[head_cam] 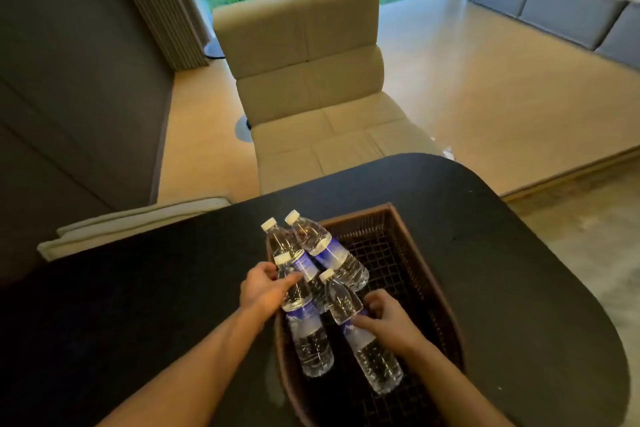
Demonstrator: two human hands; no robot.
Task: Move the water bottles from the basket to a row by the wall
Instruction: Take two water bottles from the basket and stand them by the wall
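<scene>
Head view | both hands' fingers grip bottles: left hand, right hand | basket on table | chair beyond

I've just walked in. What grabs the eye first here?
Four clear water bottles lean together in a brown woven basket on a black table. The left hand and right hand each close on one. Behind stands a beige chair.

No text can be read. The four bottles in the basket each carry a blue-and-white label, but its print is too small and blurred to make out.
</scene>
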